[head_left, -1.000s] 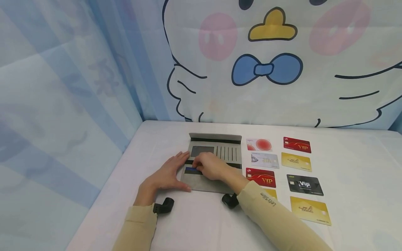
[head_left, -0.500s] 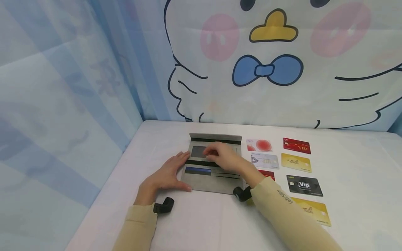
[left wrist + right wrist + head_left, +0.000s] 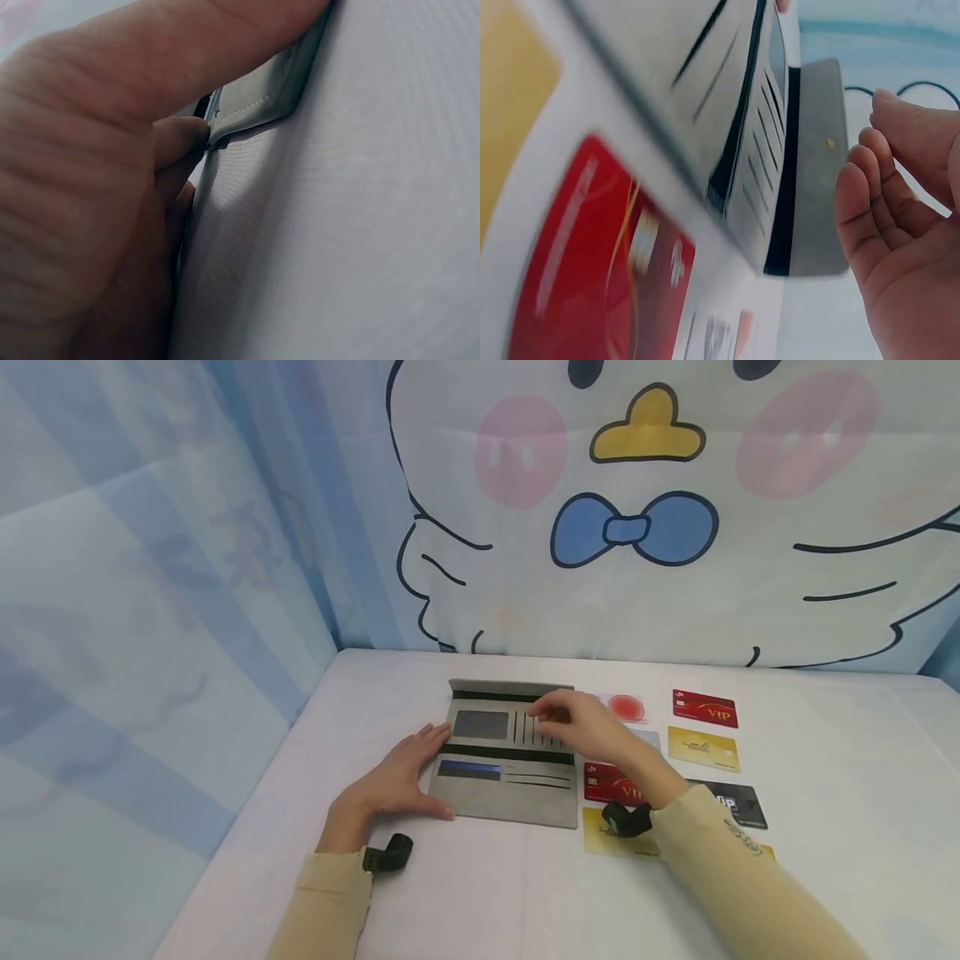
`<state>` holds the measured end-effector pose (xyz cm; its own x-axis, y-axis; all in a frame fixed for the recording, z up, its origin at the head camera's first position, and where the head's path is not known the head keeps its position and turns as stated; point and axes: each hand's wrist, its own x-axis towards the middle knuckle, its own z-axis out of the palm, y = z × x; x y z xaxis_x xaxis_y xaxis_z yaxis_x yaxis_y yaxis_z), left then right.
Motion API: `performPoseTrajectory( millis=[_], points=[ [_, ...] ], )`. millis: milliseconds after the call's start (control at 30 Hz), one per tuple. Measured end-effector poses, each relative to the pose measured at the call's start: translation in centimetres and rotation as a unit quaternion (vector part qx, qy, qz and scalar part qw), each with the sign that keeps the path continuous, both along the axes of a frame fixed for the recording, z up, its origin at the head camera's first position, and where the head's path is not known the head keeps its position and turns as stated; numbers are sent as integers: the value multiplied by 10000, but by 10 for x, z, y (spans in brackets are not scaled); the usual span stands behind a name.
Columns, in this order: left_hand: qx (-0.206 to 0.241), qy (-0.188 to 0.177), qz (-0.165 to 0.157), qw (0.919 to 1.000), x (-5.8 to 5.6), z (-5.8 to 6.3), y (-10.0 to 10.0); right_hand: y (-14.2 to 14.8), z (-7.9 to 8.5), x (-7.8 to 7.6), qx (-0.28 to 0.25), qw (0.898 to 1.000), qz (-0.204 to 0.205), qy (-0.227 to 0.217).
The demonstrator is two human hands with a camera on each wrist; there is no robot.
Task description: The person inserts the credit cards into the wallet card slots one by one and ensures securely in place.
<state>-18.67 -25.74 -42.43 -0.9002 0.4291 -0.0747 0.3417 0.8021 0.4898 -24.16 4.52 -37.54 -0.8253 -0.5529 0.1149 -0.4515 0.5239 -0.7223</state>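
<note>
A grey wallet (image 3: 517, 806) lies unfolded on the table, its far flap standing up. In its lower left slot sits a card with a blue edge (image 3: 470, 768). My left hand (image 3: 393, 783) rests at the wallet's left side, fingers extended and fingertips touching its edge; the left wrist view shows the thumb close up. Over the upper right slots hovers my right hand (image 3: 588, 731), its fingers loosely bent and nothing between them. The right wrist view shows those fingers (image 3: 862, 195) apart from the flap (image 3: 817, 172).
Right of the wallet lie two columns of cards: a near red VIP card (image 3: 609, 783), a gold card (image 3: 606, 837), a far red card (image 3: 705, 708), another gold card (image 3: 703, 749) and a black card (image 3: 744, 805). My right forearm partly covers some. A printed curtain (image 3: 645, 602) hangs behind.
My right hand has let go of the blue-edged card in the lower left slot and moved up and right over the wallet. My left hand has stayed in place.
</note>
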Motion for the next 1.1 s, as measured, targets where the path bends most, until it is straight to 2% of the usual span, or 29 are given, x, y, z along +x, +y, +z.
performPoseTrajectory(
  millis=[200,500,800,967,1100],
  points=[
    [7,1,20,10000,1,-1,0,22,0,5,-101,9997,-193,-115],
    [21,0,32,10000,1,-1,1,49,-2,11,91,9995,-280,150],
    [42,44,-36,10000,1,-1,2,79,0,23,171,9977,-607,-248],
    [51,85,-58,9999,1,0,2,97,1,32,374,9965,-710,-246],
    [55,74,-40,9999,2,1,1,109,-2,39,319,9964,-735,-279]
  ],
)
